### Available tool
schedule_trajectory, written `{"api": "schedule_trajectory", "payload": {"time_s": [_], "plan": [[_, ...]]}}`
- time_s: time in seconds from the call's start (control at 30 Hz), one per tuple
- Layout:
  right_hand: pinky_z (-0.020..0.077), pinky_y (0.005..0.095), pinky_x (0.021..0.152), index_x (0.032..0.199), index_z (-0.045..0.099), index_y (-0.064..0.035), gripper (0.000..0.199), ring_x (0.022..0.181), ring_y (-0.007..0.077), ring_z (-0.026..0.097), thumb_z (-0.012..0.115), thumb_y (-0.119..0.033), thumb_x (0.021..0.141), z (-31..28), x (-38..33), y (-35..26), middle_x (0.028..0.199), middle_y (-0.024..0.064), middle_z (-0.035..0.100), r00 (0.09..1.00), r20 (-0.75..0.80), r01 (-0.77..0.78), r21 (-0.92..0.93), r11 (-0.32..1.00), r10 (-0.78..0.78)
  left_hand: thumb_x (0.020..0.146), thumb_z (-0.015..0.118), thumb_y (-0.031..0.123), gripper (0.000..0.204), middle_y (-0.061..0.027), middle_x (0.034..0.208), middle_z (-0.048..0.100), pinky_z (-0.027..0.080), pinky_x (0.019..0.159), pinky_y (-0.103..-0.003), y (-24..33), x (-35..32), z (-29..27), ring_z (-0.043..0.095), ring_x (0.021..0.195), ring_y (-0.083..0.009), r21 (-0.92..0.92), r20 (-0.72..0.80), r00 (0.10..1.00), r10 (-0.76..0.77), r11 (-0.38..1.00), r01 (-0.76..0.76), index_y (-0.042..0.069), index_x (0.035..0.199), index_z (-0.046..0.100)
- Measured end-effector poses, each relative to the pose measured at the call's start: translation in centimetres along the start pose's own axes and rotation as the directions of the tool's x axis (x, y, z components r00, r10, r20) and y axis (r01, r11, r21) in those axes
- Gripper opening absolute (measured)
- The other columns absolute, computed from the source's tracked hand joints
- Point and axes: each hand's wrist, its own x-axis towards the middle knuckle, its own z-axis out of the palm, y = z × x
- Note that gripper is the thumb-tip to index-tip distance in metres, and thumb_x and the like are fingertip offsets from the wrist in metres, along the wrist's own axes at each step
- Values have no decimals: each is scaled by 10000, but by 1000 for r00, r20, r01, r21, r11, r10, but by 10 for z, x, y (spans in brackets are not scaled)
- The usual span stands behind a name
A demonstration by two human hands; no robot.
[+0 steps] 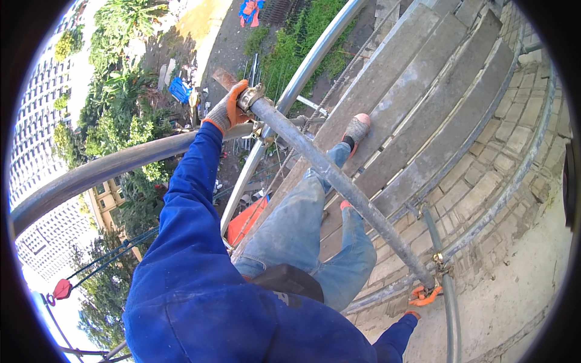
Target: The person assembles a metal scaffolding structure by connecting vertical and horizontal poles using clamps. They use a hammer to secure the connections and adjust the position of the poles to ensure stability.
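Note:
A long grey scaffold pipe [345, 181] runs slantwise across my body, from upper left to lower right. My left hand [227, 110], in a grey and orange work glove, is closed round its upper end, beside a metal scaffold clamp [250, 98]. The rusty tip sticks out past that hand. At the lower end, the orange-gloved fingers of my right hand [425, 296] curl about the pipe; part of this hand is hidden. Close to it, another clamp [439, 260] sits on an upright tube [451, 314].
I stand on grey planks [411, 91] beside a brick wall [514, 133]. A curved rail [121, 151] and a shiny pole [315, 48] edge the drop at left, with trees and ground far below. Ropes and a red pulley [62, 289] hang at lower left.

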Motion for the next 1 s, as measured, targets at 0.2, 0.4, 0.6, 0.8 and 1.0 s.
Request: {"api": "schedule_trajectory", "payload": {"time_s": [0.2,0.4,0.6,0.8,1.0], "plan": [[400,322,562,992,602,-50,746,561,163,525,547,-779,842,13,-11,7,643,43,572,988,-60,139,-35,990,-141,899,676,545,628,-45,1390,554,430,1041,-563,-3,6,-9,551,1245,-242,229,74,950,304,922,-313,254,1427,501],[413,358,580,948,626,-58,720,563,192,515,490,-761,875,-5,8,26,636,51,575,937,40,350,-157,924,-348,934,640,546,681,-42,1471,491,477,949,-683,-5,-6,-7,504,1330,-279,-49,16,974,226,973,-225,257,1506,412],[398,352,535,836,647,-69,706,510,174,465,501,-759,874,-7,15,17,588,51,568,985,-60,161,-61,985,-165,930,641,572,767,-46,1378,569,531,931,-562,-5,-8,1,583,1227,-253,55,27,943,333,941,-334,203,1545,368],[338,303,466,792,605,-78,697,443,163,432,525,-767,864,4,8,18,558,49,556,980,-79,186,17,982,-185,974,582,565,652,-67,1229,637,562,614,-334,-4,-25,14,686,957,-187,108,-29,952,305,948,-300,145,1454,451],[377,322,537,772,591,-69,733,488,161,459,520,-795,848,33,-26,5,568,45,562,947,-114,287,-133,949,-302,1007,506,566,514,-89,975,701,482,485,-318,9,-22,-10,673,720,-207,60,311,948,70,994,-93,128,1261,593]]}}
